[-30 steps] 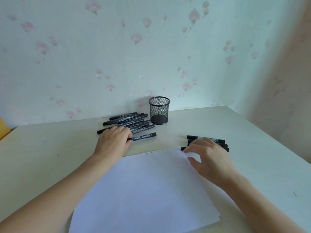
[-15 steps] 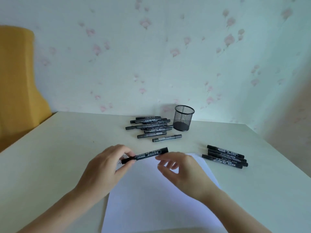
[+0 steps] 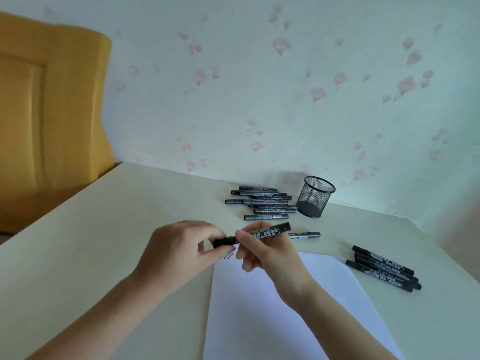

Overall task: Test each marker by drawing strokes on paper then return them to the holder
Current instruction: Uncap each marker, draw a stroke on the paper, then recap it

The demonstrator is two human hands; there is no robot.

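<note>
Moved: right hand (image 3: pixel 262 253) now grips the held marker (image 3: pixel 255 234) by its barrel, where half a second ago its fingers only touched the far end — left hand (image 3: pixel 181 252) has slid to the cap end
View: camera has swung left, more of the yellow chair (image 3: pixel 52 105) shows
Tabletop (image 3: pixel 104 242): pale, carries everything
Paper (image 3: pixel 272 315): white sheet under the right forearm, a few short black strokes (image 3: pixel 228 255) near its top left corner
Marker pile (image 3: pixel 262 202): lying just left of the holder, not yet tested by the look of it; one loose marker (image 3: pixel 305 235) lies apart, nearer the hands
Holder (image 3: pixel 315 196): black mesh cup, upright, looks empty
Right group (image 3: pixel 384 268): four markers side by side right of the paper
Left hand: fingers curled, pinching the cap end of the held marker
Right hand: thumb and fingers wrapped round the barrel, marker raised above the paper's top edge
Meaning: likely pulling the cap off — stroke test comes next, no marker back in the holder yet
</note>
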